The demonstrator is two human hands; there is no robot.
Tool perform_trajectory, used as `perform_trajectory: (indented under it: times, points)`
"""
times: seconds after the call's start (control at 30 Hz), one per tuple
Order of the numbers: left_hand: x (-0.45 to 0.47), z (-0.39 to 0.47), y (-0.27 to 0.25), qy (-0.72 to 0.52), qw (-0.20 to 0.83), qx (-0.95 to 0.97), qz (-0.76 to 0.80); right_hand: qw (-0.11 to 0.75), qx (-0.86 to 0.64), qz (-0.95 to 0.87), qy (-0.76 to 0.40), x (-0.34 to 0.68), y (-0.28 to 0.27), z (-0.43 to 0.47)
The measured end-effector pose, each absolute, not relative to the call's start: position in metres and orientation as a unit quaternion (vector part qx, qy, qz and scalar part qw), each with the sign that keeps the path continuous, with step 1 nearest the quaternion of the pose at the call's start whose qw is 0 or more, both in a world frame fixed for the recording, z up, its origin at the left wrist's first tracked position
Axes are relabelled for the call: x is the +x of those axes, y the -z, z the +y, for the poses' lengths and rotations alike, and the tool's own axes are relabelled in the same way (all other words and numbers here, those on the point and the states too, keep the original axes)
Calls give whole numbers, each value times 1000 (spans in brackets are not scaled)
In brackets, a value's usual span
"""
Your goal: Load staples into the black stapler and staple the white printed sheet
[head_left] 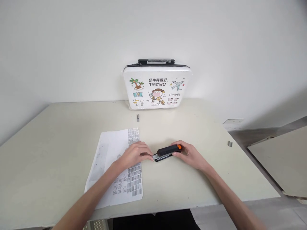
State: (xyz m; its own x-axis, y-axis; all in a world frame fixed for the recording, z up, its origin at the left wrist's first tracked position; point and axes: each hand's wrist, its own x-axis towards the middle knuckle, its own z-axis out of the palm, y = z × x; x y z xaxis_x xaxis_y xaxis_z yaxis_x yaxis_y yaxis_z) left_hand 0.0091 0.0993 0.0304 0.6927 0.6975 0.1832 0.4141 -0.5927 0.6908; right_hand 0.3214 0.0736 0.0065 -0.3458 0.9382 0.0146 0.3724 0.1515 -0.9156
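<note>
A black stapler (pixel 168 151) with an orange end lies across my two hands, just above or on the table. My right hand (pixel 189 154) grips its orange end between thumb and fingers. At the other end, my left hand (pixel 137 154) is closed, its fingertips pinching the silvery metal part (pixel 156 157) that sticks out from under the black top. Whether the fingertips also hold staples cannot be made out. Beneath my left hand and forearm lies a printed paper sheet (pixel 112 143) with rows of barcode-like marks along its right side.
A white case (pixel 144 72) with cartoon prints and a black handle stands against the wall at the back of the table (pixel 59 134). One small grey staple strip (pixel 137 118) lies before it. Another grey piece (pixel 230 144) sits near the table's right edge.
</note>
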Motion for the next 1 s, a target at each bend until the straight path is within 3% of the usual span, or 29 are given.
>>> perform_trajectory:
  times: [0.17, 0.47, 0.7, 1.0]
  points:
    - [29, 118, -29, -197, 337, 864, 317, 321, -478, -702, -419, 322, -2, 72]
    - [26, 107, -32, -199, 245, 883, 347, 321, -481, -701, -418, 321, -5, 68]
    - [-39, 27, -49, -189, 205, 851, 445, 312, -488, -707, -406, 321, -5, 66]
    - [-61, -78, -32, -71, 137, 881, 447, 314, -483, -717, -393, 323, -1, 62]
